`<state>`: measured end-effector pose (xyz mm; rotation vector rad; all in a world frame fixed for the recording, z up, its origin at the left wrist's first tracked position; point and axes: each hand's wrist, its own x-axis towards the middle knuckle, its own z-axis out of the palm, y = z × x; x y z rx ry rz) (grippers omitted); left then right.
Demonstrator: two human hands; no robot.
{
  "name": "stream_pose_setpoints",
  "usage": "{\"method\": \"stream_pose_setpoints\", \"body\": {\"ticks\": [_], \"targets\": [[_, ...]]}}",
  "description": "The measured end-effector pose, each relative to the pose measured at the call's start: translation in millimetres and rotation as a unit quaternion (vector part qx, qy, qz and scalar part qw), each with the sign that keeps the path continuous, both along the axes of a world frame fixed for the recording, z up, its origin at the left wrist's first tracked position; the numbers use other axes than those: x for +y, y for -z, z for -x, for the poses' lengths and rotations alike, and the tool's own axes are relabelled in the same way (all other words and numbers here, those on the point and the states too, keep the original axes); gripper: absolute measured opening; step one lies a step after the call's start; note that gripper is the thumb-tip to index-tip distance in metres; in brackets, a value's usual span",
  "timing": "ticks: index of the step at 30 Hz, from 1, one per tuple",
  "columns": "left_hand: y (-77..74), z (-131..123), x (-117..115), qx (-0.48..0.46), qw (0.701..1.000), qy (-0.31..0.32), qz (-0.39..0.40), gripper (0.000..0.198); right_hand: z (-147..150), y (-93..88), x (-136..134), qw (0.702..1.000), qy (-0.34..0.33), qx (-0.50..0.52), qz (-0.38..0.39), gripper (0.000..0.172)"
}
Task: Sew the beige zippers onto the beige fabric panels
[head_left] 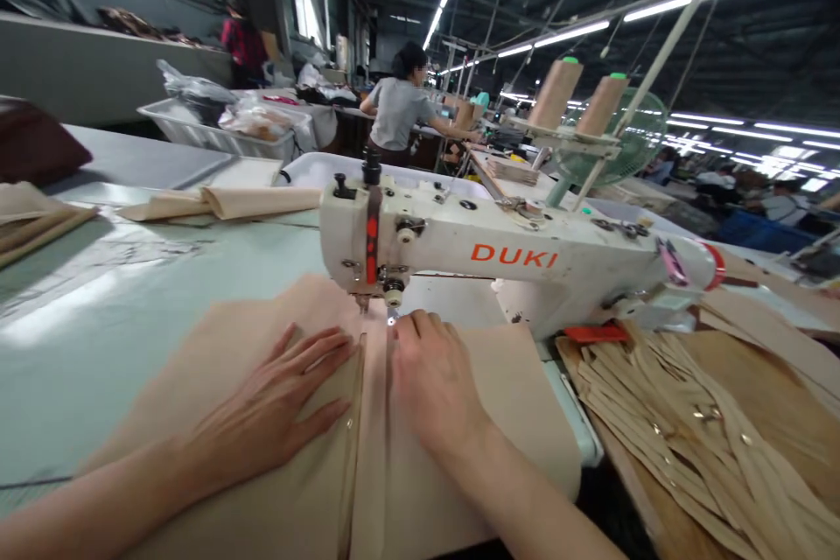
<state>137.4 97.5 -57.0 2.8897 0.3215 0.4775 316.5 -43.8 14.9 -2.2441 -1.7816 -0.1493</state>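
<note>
A beige fabric panel lies under the needle of a white sewing machine. Down its middle runs a zipper with a small metal pull, beside a folded strip of the same cloth. My left hand rests flat on the panel left of the zipper, fingers stretched toward the presser foot. Close to the right of the foot, my right hand has its fingers curled and pressed together at the strip's edge. Whatever those fingertips pinch is hidden from me.
Beige strips with metal pulls are heaped on a brown board at the right. Folded beige cloth lies behind the panel. Two thread cones stand over the machine. A white basket and a co-worker are farther back.
</note>
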Motion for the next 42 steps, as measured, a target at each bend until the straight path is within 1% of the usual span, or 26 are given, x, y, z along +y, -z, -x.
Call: {"method": "stream_pose_setpoints", "body": {"ticks": [1, 3, 6, 8, 10, 12, 16, 21, 26, 29, 33, 37, 42], "targets": [[-2.7, -0.6, -1.7, 0.005, 1.000, -0.002, 0.003, 0.063, -6.1, 2.3, 0.3, 1.000, -0.009, 0.003, -0.016, 0.024], [-7.5, -1.9, -4.0, 0.008, 1.000, -0.007, 0.010, 0.061, -13.6, 10.4, 2.3, 0.998, -0.055, 0.021, -0.034, 0.024], [-12.5, -2.8, -6.5, 0.011, 1.000, -0.011, 0.017, 0.059, -14.6, 22.8, 5.4, 0.993, -0.085, 0.038, -0.065, 0.028], [-14.8, -2.6, -8.5, 0.021, 1.000, -0.007, 0.021, 0.058, -12.2, 28.5, 6.6, 0.990, -0.109, 0.039, -0.077, 0.034], [-16.5, -2.5, -10.2, 0.030, 0.999, -0.003, 0.026, 0.058, -10.6, 34.0, 7.7, 0.987, -0.141, 0.031, -0.066, 0.040], [-17.5, -3.6, -10.3, 0.026, 0.999, -0.003, 0.027, 0.058, -12.1, 41.0, 9.8, 0.987, -0.157, 0.018, -0.040, 0.042], [-18.0, -12.4, -3.5, 0.010, 1.000, -0.004, 0.019, 0.058, -23.1, 53.4, 18.7, 0.989, -0.150, -0.002, -0.010, 0.042], [-15.9, -23.5, 7.5, 0.021, 1.000, -0.006, 0.014, 0.059, -32.7, 56.5, 30.6, 0.989, -0.144, -0.035, -0.027, 0.043], [-13.5, -23.6, 7.6, 0.023, 0.999, -0.020, 0.011, 0.058, -35.1, 58.4, 34.1, 0.987, -0.149, -0.056, -0.023, 0.045], [-14.7, -22.3, 7.6, 0.014, 1.000, -0.014, 0.009, 0.060, -36.2, 60.2, 33.6, 0.986, -0.153, -0.062, -0.019, 0.046], [-17.5, -21.0, 8.9, 0.011, 1.000, -0.003, 0.006, 0.063, -34.6, 62.2, 31.4, 0.985, -0.152, -0.068, -0.036, 0.050], [-18.6, -20.6, 10.2, 0.022, 1.000, -0.008, 0.007, 0.064, -31.8, 64.2, 29.5, 0.985, -0.149, -0.066, -0.054, 0.049], [-16.5, -25.5, 14.7, 0.034, 0.999, -0.004, 0.019, 0.065, -35.7, 67.8, 37.0, 0.985, -0.151, -0.058, -0.052, 0.049]]}}
